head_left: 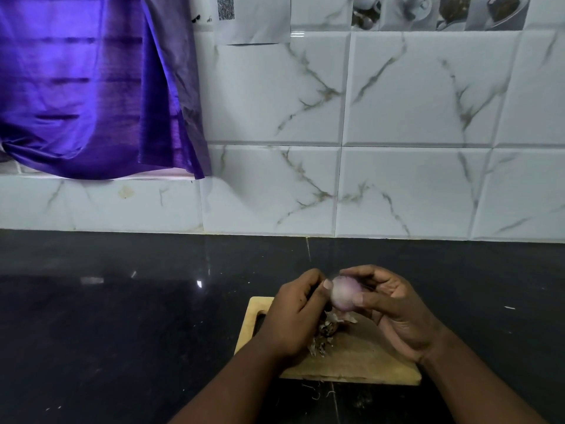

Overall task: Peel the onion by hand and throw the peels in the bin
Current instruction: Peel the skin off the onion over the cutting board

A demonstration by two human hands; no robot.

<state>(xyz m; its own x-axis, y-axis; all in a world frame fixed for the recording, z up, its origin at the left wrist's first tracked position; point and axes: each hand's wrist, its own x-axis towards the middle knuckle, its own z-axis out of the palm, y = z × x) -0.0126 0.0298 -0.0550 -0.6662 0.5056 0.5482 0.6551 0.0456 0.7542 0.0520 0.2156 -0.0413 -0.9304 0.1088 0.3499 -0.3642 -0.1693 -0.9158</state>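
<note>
A pale pink onion (343,293), mostly bare of skin, is held above the wooden cutting board (351,362). My right hand (394,307) grips it, fingers curled over the top and thumb under it. My left hand (293,316) is at the onion's left side, its thumb tip pressed against it and its fingers curled. Dry peel scraps (324,335) lie on the board below the hands, partly hidden by my left hand. No bin is in view.
The board lies on a dark, glossy counter (122,316) in front of a white marble-patterned tiled wall (397,133). A purple curtain (91,87) hangs at the upper left. A few small peel bits (318,393) lie on the counter by the board's near edge.
</note>
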